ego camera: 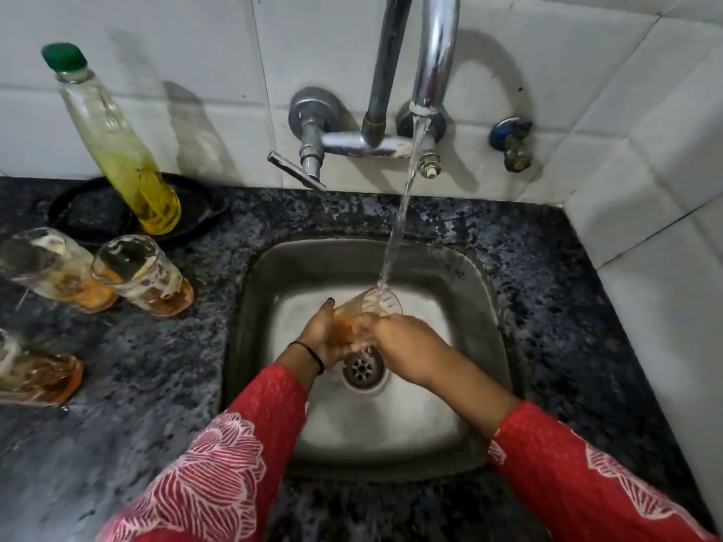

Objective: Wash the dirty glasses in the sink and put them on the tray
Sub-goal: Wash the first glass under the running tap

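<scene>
over the speckled dark granite counter (164, 369) and its square steel sink (485, 326), i am in the washing step, with none of the glasses on a tray yet; no tray that i can be sure of shows, unless the round black dish (78, 213) under the tall clear bottle with a green cap and yellow liquid (125, 150) is it. the curved chrome tap (434, 52) on the white tiled wall (176, 52) runs a thin stream of water (399, 224) down to the rim of the clear tumbler with orange dregs (371, 307), which i hold tilted above the round steel drain (364, 367). my left hand (322, 334) cups the tumbler's base and side, fingers wrapped shut around it. my right hand (407, 342) closes over the near side by the rim; whether its fingers reach inside i cannot tell. three more dirty glasses with orange bottoms wait on the counter to the left, two close together (101, 271) and one at the edge of view (35, 377). next, i judge, the tumbler needs turning under the stream until the orange clears, held firmly since wet glass slips.
</scene>
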